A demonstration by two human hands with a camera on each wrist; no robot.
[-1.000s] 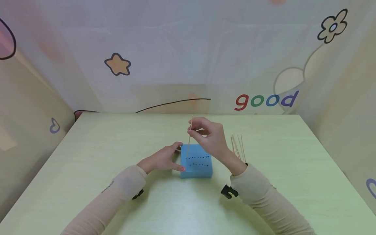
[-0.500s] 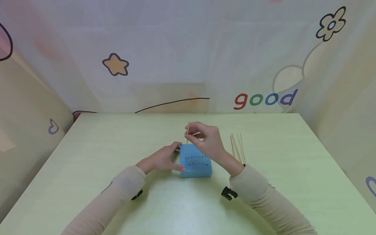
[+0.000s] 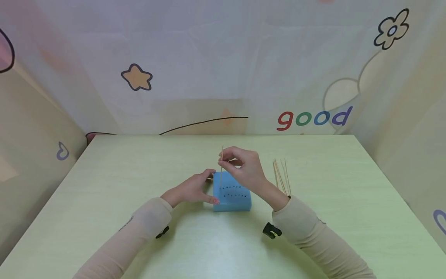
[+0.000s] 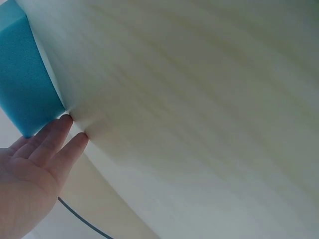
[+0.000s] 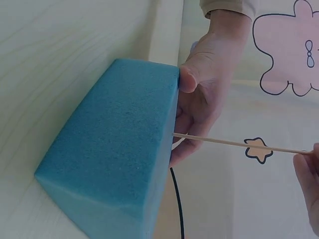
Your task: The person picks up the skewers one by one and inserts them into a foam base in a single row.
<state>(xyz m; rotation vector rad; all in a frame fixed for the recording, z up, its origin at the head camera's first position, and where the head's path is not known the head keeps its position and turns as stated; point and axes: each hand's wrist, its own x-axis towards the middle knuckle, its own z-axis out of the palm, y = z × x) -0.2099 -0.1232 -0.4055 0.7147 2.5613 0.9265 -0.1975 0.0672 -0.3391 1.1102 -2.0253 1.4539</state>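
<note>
Your left hand (image 3: pixel 192 188) rested against the left side of the blue block (image 3: pixel 231 207), which lay on the counter (image 3: pixel 122 166) just below the centre of the frame. Its thumb and fingers were spread apart between the near and far corners, presumably bracing the block against shifting. The thin stick (image 3: pixel 221 176) stood nearly upright, its lower tip at the left end of the far row of holes (image 3: pixel 231 187); the views did not show whether it had entered one. Your right hand (image 3: pixel 245 164) held it, fingers and thumb clamped on its upper part, which likely kept the holes visible. Right of centre, more sticks (image 3: pixel 281 178) stood loosely clustered, probably for easy reach; your right wrist hid their lower ends.
</note>
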